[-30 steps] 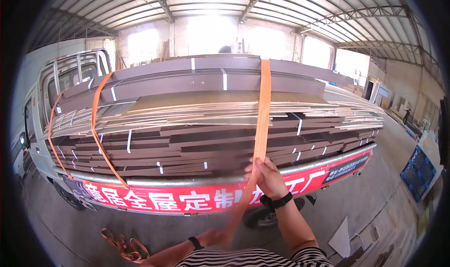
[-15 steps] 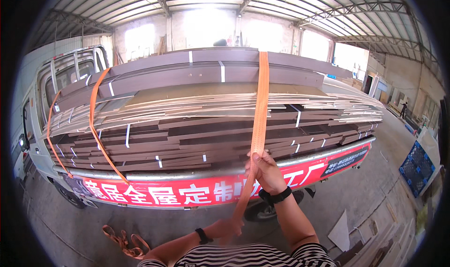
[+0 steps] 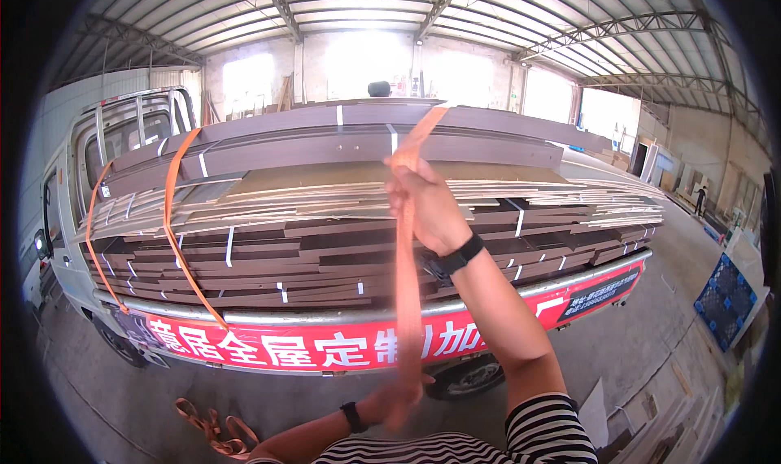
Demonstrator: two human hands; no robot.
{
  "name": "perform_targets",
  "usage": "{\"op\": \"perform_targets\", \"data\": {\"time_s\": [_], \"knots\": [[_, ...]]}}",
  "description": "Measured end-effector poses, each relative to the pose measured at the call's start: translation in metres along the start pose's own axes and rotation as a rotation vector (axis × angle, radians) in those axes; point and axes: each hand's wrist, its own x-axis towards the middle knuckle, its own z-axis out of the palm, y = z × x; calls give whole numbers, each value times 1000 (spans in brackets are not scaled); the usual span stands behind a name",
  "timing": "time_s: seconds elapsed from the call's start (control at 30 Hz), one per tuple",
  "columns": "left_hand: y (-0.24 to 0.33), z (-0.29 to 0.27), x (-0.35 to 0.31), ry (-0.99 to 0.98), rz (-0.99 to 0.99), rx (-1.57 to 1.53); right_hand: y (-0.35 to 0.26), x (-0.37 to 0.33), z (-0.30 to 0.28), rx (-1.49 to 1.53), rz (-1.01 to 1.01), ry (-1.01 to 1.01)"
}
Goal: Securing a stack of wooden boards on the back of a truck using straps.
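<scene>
An orange webbing strap [image 3: 407,289] hangs from the top of the loaded boards down the truck's side. My right hand [image 3: 425,199] is closed around it high up, at the level of the upper boards. Lower down, below the red banner, my left hand [image 3: 394,399] is on the same strap; it is blurred, though its fingers appear wrapped round the webbing. Behind the strap lies the load of dark brown bundled boards [image 3: 350,252], with thin pale-edged sheets [image 3: 325,191] between the layers. The strap bends to the right above my right hand, towards the load's top edge.
Two other orange straps [image 3: 172,195] cross the load near the white cab [image 3: 61,195]. A loose coil of strap [image 3: 213,431] lies on the floor at lower left. Planks [image 3: 651,423] and a blue pallet [image 3: 722,293] are at right. A person [image 3: 700,201] stands far off.
My right hand has risen from the truck's rail to the upper boards and shifted left, pulling the strap leftward. My left hand stays low on the strap.
</scene>
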Motion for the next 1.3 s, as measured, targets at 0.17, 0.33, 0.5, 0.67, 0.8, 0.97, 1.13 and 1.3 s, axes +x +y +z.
{"op": "perform_targets", "data": {"time_s": [0.17,0.33,0.5,0.67,0.8,0.97,1.13,1.3], "knots": [[16,17,-7,106,99,124,-8,-15,7,114,58,-163],[-13,-6,-29,28,-181,109,8,-98,25,-72,61,56],[-35,-21,-33,-12,-286,235,27,-148,-22,-39,95,260],[-39,-21,-36,-98,-357,219,32,-147,-46,-7,93,331],[-57,-37,-33,-146,-263,81,39,-138,-53,25,74,341],[-64,-47,-31,-132,-190,155,36,-121,-48,-5,70,328],[-53,-53,-24,-92,-192,329,38,-105,-38,-26,54,276],[-36,-53,-16,-32,-249,296,30,-101,-36,-48,38,288]]}}
